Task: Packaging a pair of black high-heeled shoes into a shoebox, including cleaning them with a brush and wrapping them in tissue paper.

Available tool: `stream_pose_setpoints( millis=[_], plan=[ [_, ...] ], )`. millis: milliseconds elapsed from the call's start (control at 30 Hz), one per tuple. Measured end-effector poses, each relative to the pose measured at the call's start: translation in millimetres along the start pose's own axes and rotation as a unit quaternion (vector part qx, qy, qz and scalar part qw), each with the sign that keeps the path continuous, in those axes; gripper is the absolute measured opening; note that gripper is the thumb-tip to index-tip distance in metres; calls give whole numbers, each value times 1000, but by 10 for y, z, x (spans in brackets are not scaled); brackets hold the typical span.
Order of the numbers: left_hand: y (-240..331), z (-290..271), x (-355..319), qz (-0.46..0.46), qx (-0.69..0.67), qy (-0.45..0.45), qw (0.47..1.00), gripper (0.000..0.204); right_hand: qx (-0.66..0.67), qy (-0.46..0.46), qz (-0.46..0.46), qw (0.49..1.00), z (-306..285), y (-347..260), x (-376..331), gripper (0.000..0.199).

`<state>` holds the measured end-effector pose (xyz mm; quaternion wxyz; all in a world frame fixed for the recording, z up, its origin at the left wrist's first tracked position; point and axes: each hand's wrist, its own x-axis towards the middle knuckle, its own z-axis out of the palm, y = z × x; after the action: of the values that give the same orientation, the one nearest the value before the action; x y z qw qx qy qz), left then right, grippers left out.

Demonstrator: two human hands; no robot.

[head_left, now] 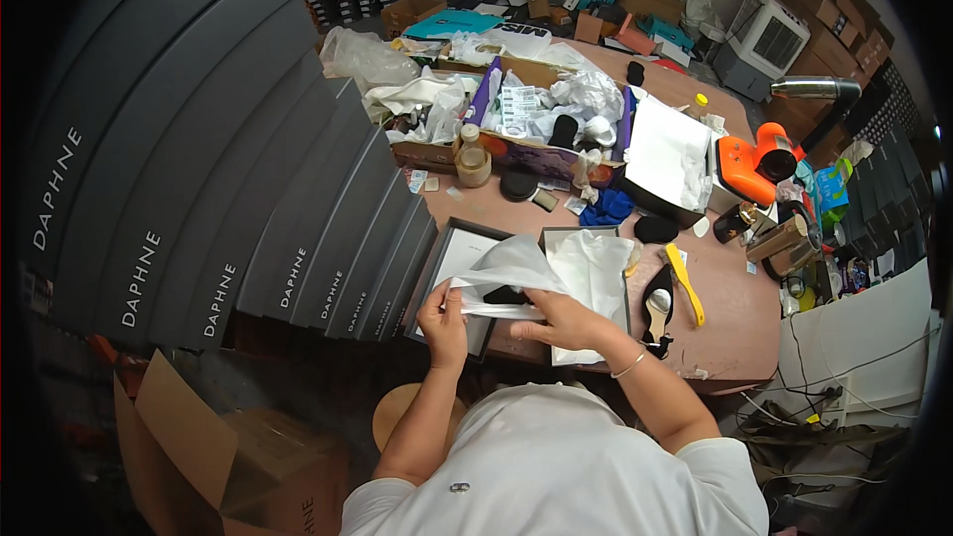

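Observation:
My left hand (443, 316) pinches the near edge of a translucent white plastic bag (508, 271) over the table's front edge. On the bag's right side, my right hand (562, 322) grips it too. A dark shoe (504, 295) shows inside the bag, mostly hidden. Under the bag lie an open dark shoe box lid (445, 256) and a shoe box (586, 273) lined with white tissue paper.
A black high-heeled shoe (657, 310) and a yellow shoehorn (684, 283) lie to the right on the brown table (730, 313). A tall stack of dark shoe boxes (248, 179) stands at left. A cluttered cardboard tray (516, 124), orange tool (754, 164) and tape roll (474, 166) sit farther back.

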<state>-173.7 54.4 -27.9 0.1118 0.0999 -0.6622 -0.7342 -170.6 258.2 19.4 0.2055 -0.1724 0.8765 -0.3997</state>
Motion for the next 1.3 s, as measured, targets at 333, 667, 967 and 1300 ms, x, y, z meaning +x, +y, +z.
stream_pose_setpoints(
  millis=[333, 667, 967, 1300],
  plan=[
    [72, 87, -144, -6, 14, -71, 997, 19, -365, 162, -228, 888, -100, 239, -53, 13],
    [161, 240, -357, -29, -27, -71, 997, 19, -157, 264, -171, 936, -335, 407, -27, 15],
    [41, 55, -518, 126, 102, -88, 983, 14, -73, 182, -114, 974, -310, 41, 74, 37],
    [427, -150, 188, 114, 41, 29, 992, 20, 77, 277, -216, 933, -504, -316, 855, 18]
  ],
)
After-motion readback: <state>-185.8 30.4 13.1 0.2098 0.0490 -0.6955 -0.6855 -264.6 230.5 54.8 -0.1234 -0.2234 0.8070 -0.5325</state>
